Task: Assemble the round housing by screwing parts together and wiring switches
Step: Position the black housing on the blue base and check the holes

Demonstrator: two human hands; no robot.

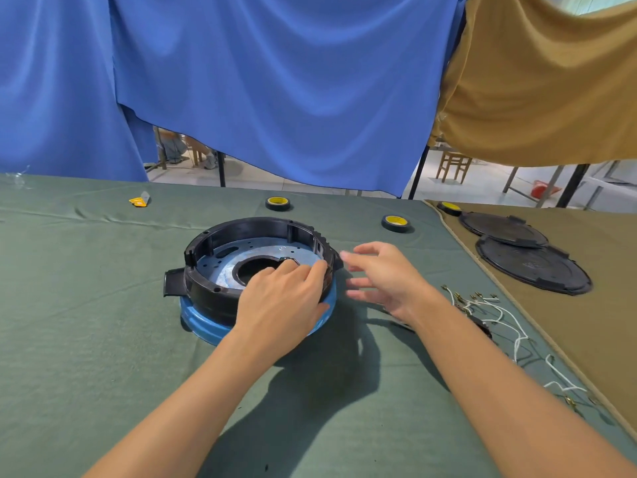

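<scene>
The round black housing (248, 232) sits on a blue base (203, 322) in the middle of the green cloth, with a grey metal plate (224, 267) inside it. My left hand (282, 301) lies over the near right rim, fingers curled inside and thumb outside on the wall. A small black part (289, 259) shows at its fingertips, on the edge of the plate's centre hole. My right hand (382, 277) hovers just right of the housing, blurred, fingers spread and holding nothing. White wires with brass terminals (496, 312) lie to the right.
Black tape rolls with yellow cores stand behind the housing (277, 203), to its right (395, 223) and on the tan cloth (449, 208). Two black round lids (534, 267) lie on the tan cloth. A yellow packet (139, 200) is far left.
</scene>
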